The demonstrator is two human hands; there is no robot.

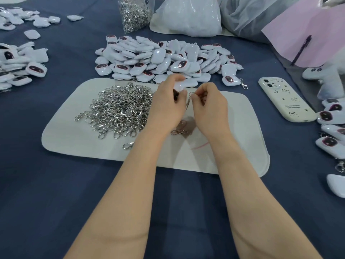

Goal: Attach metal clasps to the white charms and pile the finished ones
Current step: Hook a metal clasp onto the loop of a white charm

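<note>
A dark blue cloth [56, 193] covers the work surface. A pale rounded fabric mat [242, 146] lies flat at its centre; a pink sheet [298, 34] rises at far right. Lighting is soft and even, shadows faint.

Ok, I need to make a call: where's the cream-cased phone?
Head view, right side: the cream-cased phone lies face down on the blue tablecloth, just right of the white rounded mat.
</note>
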